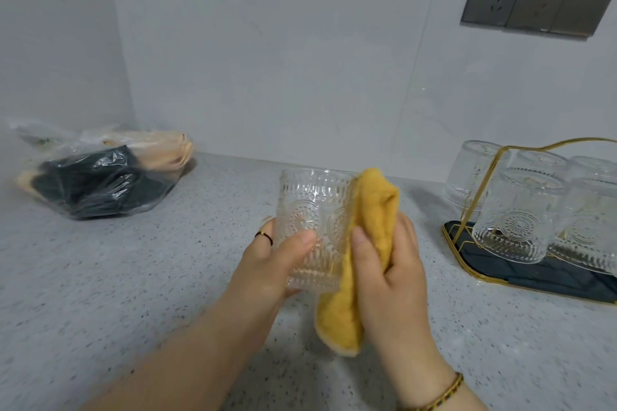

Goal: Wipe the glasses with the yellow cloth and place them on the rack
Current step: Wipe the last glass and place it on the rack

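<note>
Left hand (267, 264): thumb across the front, fingers wrapped behind, clamped on the clear embossed glass tumbler (314, 227), held upright above the counter, mouth up. Thin dark ring (263, 237) on one finger. Right hand (390, 270): fingers curled shut on the folded yellow fuzzy cloth (367, 243), pressing it against the tumbler's right wall; cloth top reaches the rim, tail hangs below the glass base. So: wipe step in progress, outside wall at least; can't tell if the inside is done. Braided bracelet (447, 390) on the right wrist. Further out, right side: gold wire rack with dark tray (500, 277) sits on the speckled grey countertop (133, 277), already carrying several matching tumblers, inverted (517, 220); exact count unclear, frame cuts off the rack. No other loose glasses visible on the counter, so this looks like a late one, maybe the last. Left: finish wiping, invert, hang on a free spot. Clear plastic bag with dark and beige contents (100, 177) far left, grey wall sockets (534, 0) above, both irrelevant.
</note>
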A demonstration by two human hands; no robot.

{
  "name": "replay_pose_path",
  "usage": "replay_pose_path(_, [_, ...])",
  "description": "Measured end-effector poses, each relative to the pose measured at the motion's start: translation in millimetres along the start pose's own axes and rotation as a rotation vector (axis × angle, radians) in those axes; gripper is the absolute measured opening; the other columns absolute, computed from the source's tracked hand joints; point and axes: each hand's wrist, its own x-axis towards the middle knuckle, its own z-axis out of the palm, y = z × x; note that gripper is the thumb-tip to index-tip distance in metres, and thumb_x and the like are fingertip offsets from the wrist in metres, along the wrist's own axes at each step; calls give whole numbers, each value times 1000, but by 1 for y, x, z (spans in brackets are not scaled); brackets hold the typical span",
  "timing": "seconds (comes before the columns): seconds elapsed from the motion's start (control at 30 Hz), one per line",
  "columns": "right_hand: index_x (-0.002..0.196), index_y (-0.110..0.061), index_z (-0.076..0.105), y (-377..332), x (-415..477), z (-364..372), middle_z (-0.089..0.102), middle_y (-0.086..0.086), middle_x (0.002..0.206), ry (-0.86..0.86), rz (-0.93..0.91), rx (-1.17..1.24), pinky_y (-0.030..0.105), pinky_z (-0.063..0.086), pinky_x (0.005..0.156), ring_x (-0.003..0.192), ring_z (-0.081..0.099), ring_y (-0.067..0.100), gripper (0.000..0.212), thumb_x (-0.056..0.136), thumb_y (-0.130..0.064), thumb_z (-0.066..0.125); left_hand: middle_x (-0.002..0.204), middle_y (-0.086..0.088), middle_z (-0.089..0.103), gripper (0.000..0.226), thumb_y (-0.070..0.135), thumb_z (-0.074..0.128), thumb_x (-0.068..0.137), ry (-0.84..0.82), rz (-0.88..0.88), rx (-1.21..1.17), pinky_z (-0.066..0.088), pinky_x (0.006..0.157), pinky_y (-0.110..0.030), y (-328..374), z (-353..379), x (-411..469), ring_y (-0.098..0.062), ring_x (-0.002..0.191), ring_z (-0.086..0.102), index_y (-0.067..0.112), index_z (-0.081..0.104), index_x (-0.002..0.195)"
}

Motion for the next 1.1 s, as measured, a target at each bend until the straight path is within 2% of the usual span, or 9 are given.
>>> replay_pose_path(0.07, [88,-39,58,-1,4,-4,67,-9,92,-10,216,204,35,50,88,89,63,7,6,84,-37,53,98,-3,73,76,50,63,44,-2,6,-31,51,84,-44,-1,3,-3,-22,95,68,18,59,113])
replay_pose_path(0.13, [82,-35,62,-1,3,-2,71,-9,81,-65,333,290,38,53,83,81,66,9,13,86,-27,52,101,-6,73,78,50,63,44,15,7,-74,52,82,-42,1,2,-2,-23,95,69,17,59,115])
replay_pose_path(0.27, [76,-44,65,-1,-2,4,70,-1,86,-119,301,295,39,53,81,83,66,16,17,80,-31,55,108,-5,70,87,55,65,43,98,-49,-56,49,92,-42,2,-2,3,-22,100,66,18,55,121])
replay_pose_path(0.4, [78,-43,63,1,-2,3,67,-2,91,-155,259,267,33,53,80,84,64,13,12,79,-31,61,110,-4,69,87,61,76,49,86,-119,-17,50,92,-40,3,-5,6,-20,100,66,17,54,121])
replay_pose_path(0.5, [82,-50,60,6,-1,3,63,-3,95,-138,171,195,23,50,78,86,60,7,16,72,-38,60,110,2,69,89,70,56,41,50,-115,62,49,94,-37,5,-7,4,-15,102,65,21,58,115])
replay_pose_path(0.63, [91,-50,52,15,-3,8,54,-3,107,-99,22,43,21,41,92,101,51,4,25,67,-52,48,100,-2,74,76,63,59,47,24,-124,53,53,86,-32,6,-9,4,-14,94,69,14,65,104])
replay_pose_path(0.77, [101,-45,42,22,-5,12,46,0,122,-27,-79,-82,-5,26,86,105,35,-23,33,69,-49,44,105,-6,71,80,61,55,54,99,-82,89,56,80,-28,2,-5,5,-14,89,70,10,57,116])
replay_pose_path(0.87, [103,-49,42,26,-6,14,45,-4,121,-47,-108,-108,-6,25,84,106,33,-25,33,70,-47,44,111,2,69,90,76,63,50,42,-83,155,52,93,-36,-5,-2,4,-13,99,67,21,54,120])
replay_pose_path(1.1, [110,-35,48,21,-3,10,46,-6,121,-82,-211,-86,-2,30,88,108,41,-11,34,77,-33,41,106,-5,72,79,48,75,46,-35,-98,64,51,93,-39,-9,-5,8,-18,99,68,13,61,114])
